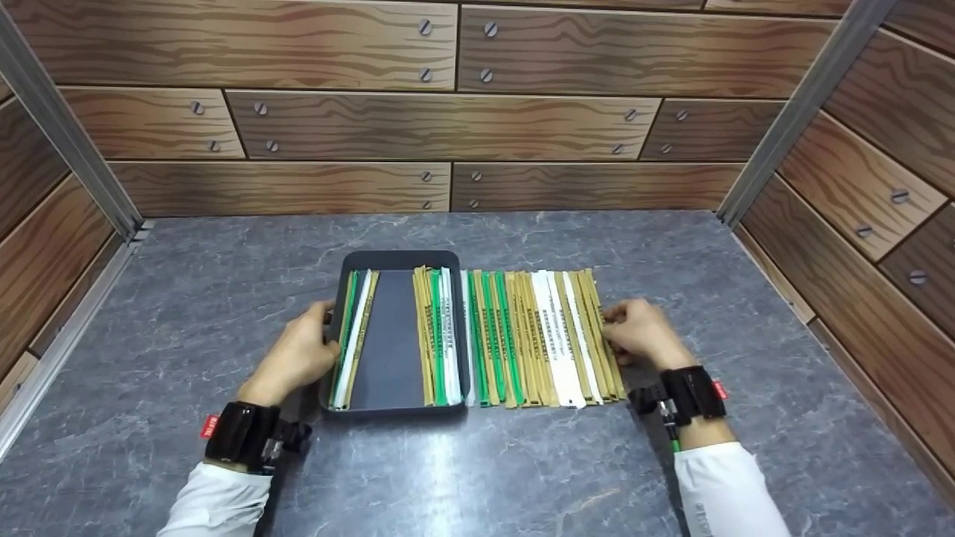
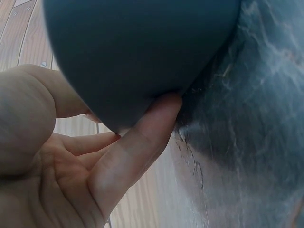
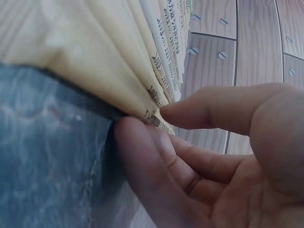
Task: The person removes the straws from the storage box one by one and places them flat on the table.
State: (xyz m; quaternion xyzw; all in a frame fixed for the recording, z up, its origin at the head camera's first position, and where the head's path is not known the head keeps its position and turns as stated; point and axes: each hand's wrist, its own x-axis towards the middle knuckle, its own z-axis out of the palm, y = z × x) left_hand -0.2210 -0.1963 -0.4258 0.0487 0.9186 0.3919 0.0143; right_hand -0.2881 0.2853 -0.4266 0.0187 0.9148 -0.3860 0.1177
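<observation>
A dark grey tray (image 1: 401, 261) stands left of centre. My left hand (image 1: 302, 350) grips its left wall, thumb and fingers on either side of it; the tray's smooth side (image 2: 142, 52) fills the top of the left wrist view. Slim paper-wrapped sticks in brown, green and white lie inside, a few along the left wall and a bunch (image 1: 436, 335) along the right. Beside the tray spreads a row of similar wrapped sticks (image 1: 522, 339). At that row's right edge my right hand (image 1: 642, 332) pinches a brown wrapped stick (image 3: 109, 61) between thumb and finger.
The grey marbled tabletop (image 1: 522, 477) carries the tray and the row side by side. Wood-patterned panels (image 1: 448, 127) close off the back and both sides, with metal posts (image 1: 806, 112) at the corners.
</observation>
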